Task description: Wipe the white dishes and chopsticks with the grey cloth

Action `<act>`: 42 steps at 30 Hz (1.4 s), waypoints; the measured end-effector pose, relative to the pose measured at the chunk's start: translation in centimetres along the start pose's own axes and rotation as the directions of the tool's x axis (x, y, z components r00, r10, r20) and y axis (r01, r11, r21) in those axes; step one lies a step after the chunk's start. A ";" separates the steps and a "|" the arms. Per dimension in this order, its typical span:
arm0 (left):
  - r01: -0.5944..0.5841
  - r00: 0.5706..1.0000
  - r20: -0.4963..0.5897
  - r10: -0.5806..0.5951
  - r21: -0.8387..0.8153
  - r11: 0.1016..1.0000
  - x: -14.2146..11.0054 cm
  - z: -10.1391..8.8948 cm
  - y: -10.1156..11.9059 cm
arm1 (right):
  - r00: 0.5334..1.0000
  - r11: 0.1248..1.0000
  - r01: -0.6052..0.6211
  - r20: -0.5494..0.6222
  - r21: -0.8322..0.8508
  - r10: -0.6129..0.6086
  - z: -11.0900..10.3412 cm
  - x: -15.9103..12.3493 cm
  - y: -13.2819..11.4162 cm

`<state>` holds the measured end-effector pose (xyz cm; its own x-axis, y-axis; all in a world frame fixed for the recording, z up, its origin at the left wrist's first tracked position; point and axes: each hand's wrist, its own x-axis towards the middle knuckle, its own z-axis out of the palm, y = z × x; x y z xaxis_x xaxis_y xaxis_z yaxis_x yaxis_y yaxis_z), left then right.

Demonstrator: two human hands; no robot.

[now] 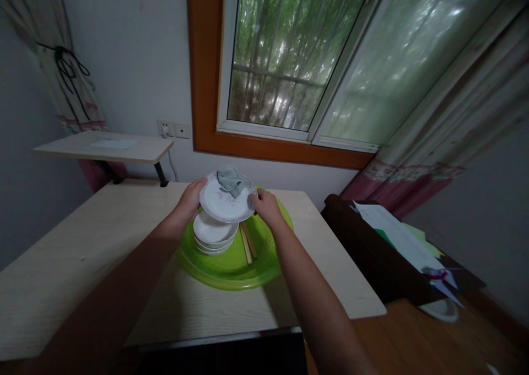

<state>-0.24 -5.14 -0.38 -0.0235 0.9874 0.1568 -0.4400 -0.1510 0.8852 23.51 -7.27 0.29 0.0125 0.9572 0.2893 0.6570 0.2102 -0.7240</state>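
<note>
My left hand point(190, 197) grips the left rim of a white plate point(221, 204) with a faint pink pattern, held tilted above a green basin point(231, 270). My right hand point(264, 205) holds the plate's right rim. A grey cloth point(231, 180) lies bunched on the plate's upper part, apart from my right fingers. Under the plate, inside the basin, sits a stack of white bowls point(214, 236). Wooden chopsticks point(248, 242) lie in the basin beside the bowls.
The basin rests on a light wooden table point(82, 253). A small shelf point(103, 146) with a sheet of paper juts from the wall at the left. At the right stands a dark desk point(372, 248) bearing papers point(397, 231). A window and curtains lie ahead.
</note>
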 end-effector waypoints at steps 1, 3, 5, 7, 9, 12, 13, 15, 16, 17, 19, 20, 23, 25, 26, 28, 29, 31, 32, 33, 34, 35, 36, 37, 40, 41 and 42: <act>0.003 1.000 0.009 -0.003 0.009 1.000 0.0 0.0 -0.1 | 1.000 1.000 -0.015 0.020 0.019 0.014 0.1 0.0 0.1; 0.015 1.000 0.022 -0.016 0.041 0.999 -0.1 0.0 -0.2 | 0.999 0.999 -0.038 0.017 0.031 0.037 0.1 0.1 0.3; 0.019 0.999 0.025 -0.021 0.090 0.996 -0.2 0.1 -0.3 | 0.999 0.999 -0.048 -0.007 0.023 0.048 0.1 0.3 0.4; 0.007 1.000 0.008 -0.008 0.134 0.991 -0.3 0.2 -0.3 | 0.998 0.999 -0.051 -0.039 0.006 0.051 -0.1 0.4 0.4; -0.010 1.000 -0.007 0.012 0.164 0.986 -0.5 0.4 -0.2 | 0.996 0.999 -0.047 -0.073 -0.020 0.046 -0.2 0.6 0.3; -0.049 0.999 0.006 0.049 0.215 0.975 -0.4 0.4 0.0 | 0.993 0.997 -0.043 -0.115 -0.064 0.036 -0.3 0.8 0.2; -0.074 0.997 0.007 0.074 0.258 0.963 -0.3 0.5 0.1 | 0.992 0.996 -0.044 -0.123 -0.079 0.034 -0.3 0.8 0.2; -0.144 0.988 -0.002 0.157 0.395 0.907 0.0 0.5 0.3 | 0.991 0.994 -0.046 -0.132 -0.103 0.033 -0.4 0.9 0.1; -0.187 0.977 0.001 0.212 0.481 0.856 0.1 0.6 0.5 | 0.991 0.993 -0.048 -0.133 -0.112 0.032 -0.4 0.9 0.0; -0.238 0.961 0.024 0.274 0.569 0.787 0.2 0.7 0.7 | 0.990 0.992 -0.048 -0.134 -0.120 0.032 -0.5 0.9 0.0; -0.360 0.913 0.137 0.384 0.714 0.600 0.2 1.0 1.3 | 0.990 0.990 -0.049 -0.134 -0.133 0.031 -0.6 0.8 -0.3; -0.421 0.881 0.215 0.422 0.763 0.491 0.1 1.3 1.6 | 0.991 0.989 -0.049 -0.133 -0.139 0.031 -0.6 0.8 -0.4; -0.549 0.788 0.429 0.441 0.814 0.189 -0.5 2.2 2.7 | 0.992 0.987 -0.046 -0.127 -0.154 0.026 -0.7 0.6 -0.9; -0.624 0.732 0.565 0.381 0.780 0.044 -0.8 2.9 3.4 | 0.992 0.986 -0.037 -0.125 -0.163 0.016 -0.6 0.4 -1.2; -0.663 0.703 0.625 0.339 0.749 -0.006 -1.0 3.2 3.6 | 0.993 0.985 -0.029 -0.122 -0.167 0.008 -0.6 0.4 -1.4; -0.725 0.651 0.717 0.250 0.684 -0.073 -1.2 3.8 4.0 | 0.994 0.985 -0.008 -0.111 -0.170 -0.011 -0.6 0.2 -1.7; -0.745 0.632 0.746 0.211 0.660 -0.101 -1.3 4.1 4.1 | 0.994 0.985 0.006 -0.102 -0.170 -0.024 -0.6 0.2 -1.8; -0.759 0.613 0.775 0.153 0.631 -0.158 -1.3 4.7 4.3 | 0.995 0.985 0.049 -0.082 -0.164 -0.064 -0.5 0.0 -2.0; -0.757 0.611 0.780 0.134 0.626 -0.189 -1.3 5.0 4.4 | 0.994 0.984 0.075 -0.073 -0.161 -0.087 -0.5 -0.1 -2.1; -0.750 0.614 0.780 0.121 0.624 -0.219 -1.3 5.2 4.5 | 0.992 0.982 0.099 -0.065 -0.158 -0.110 -0.5 -0.1 -2.2; -0.739 0.620 0.776 0.114 0.627 -0.247 -1.2 5.3 4.6 | 0.990 0.981 0.118 -0.061 -0.154 -0.128 -0.4 -0.2 -2.2; -0.725 0.629 0.769 0.112 0.633 -0.272 -1.1 5.4 4.7 | 0.988 0.980 0.130 -0.059 -0.151 -0.140 -0.4 -0.2 -2.2; -0.708 0.640 0.759 0.115 0.642 -0.293 -1.0 5.4 4.8 | 0.988 0.980 0.135 -0.058 -0.148 -0.145 -0.3 -0.2 -2.2; -0.689 0.653 0.747 0.124 0.655 -0.310 -0.9 5.4 4.8 | 0.988 0.980 0.134 -0.058 -0.148 -0.144 -0.3 -0.2 -2.2; -0.638 0.685 0.711 0.158 0.691 -0.340 -0.5 4.7 4.8 | 0.987 0.978 0.133 -0.064 -0.162 -0.145 -0.2 -0.2 -2.0; -0.630 0.689 0.706 0.163 0.695 -0.347 -0.5 4.4 4.7 | 0.987 0.977 0.132 -0.068 -0.169 -0.146 -0.2 -0.3 -2.0; -0.623 0.692 0.702 0.165 0.697 -0.354 -0.5 4.1 4.7 | 0.986 0.976 0.132 -0.073 -0.176 -0.146 -0.2 -0.3 -2.0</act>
<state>1.42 -6.50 5.47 0.5419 0.6250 0.5619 0.7963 -0.5956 -0.1054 22.33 -7.99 1.75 -0.0286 0.8989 0.4373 0.7752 0.2961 -0.5580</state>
